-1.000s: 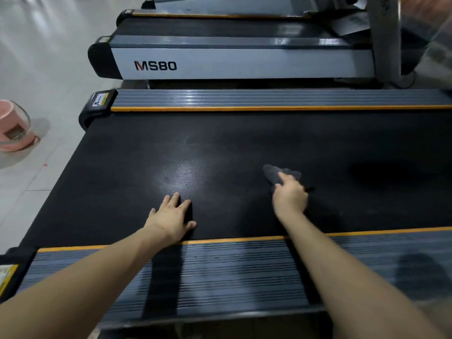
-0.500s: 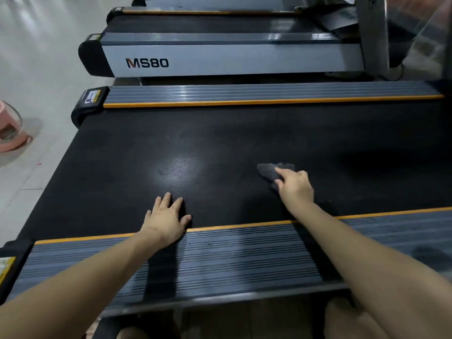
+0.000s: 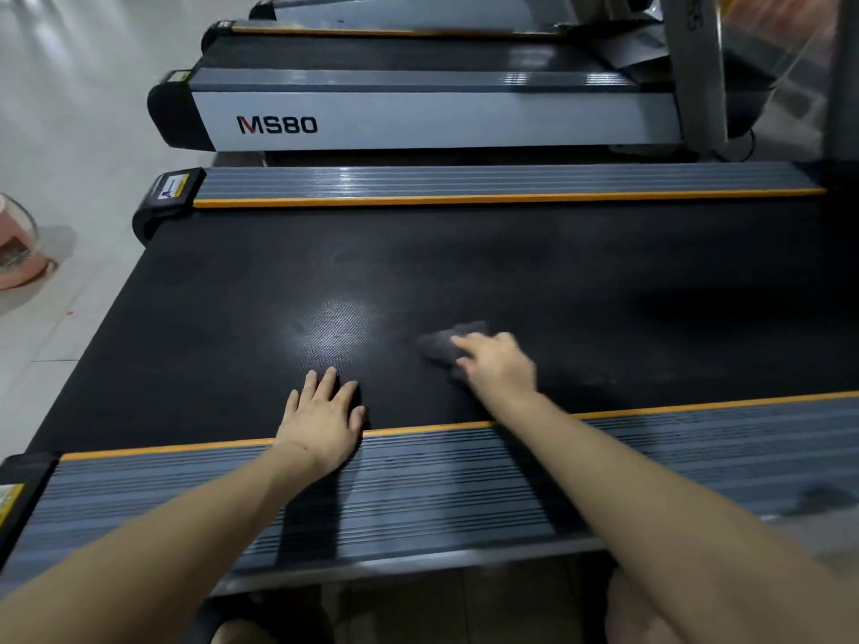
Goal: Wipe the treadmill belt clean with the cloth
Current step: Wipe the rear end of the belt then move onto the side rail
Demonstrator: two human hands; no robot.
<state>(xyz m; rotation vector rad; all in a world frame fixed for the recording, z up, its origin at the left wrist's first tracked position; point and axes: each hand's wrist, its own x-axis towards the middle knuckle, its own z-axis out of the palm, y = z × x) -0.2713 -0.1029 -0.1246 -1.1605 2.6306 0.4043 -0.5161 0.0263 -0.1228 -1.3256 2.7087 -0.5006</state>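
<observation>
The black treadmill belt [image 3: 465, 271] fills the middle of the view, with a pale glare patch near its centre. A small dark grey cloth [image 3: 439, 344] lies on the belt near the front rail. My right hand [image 3: 499, 364] presses down on the cloth, fingers reaching left over it; part of the cloth is hidden under the hand, which looks slightly blurred. My left hand [image 3: 323, 418] rests flat on the belt's front edge, fingers spread, heel on the orange strip [image 3: 186, 449].
A grey ribbed side rail [image 3: 418, 495] runs along the front, another [image 3: 465, 181] along the back. A second treadmill marked MS80 [image 3: 418, 118] stands behind. A pink container [image 3: 16, 253] sits on the white floor at left. My knees show at the bottom edge.
My right hand has slid the cloth leftward along the belt, closer to my left hand. My left hand has stayed at the front edge.
</observation>
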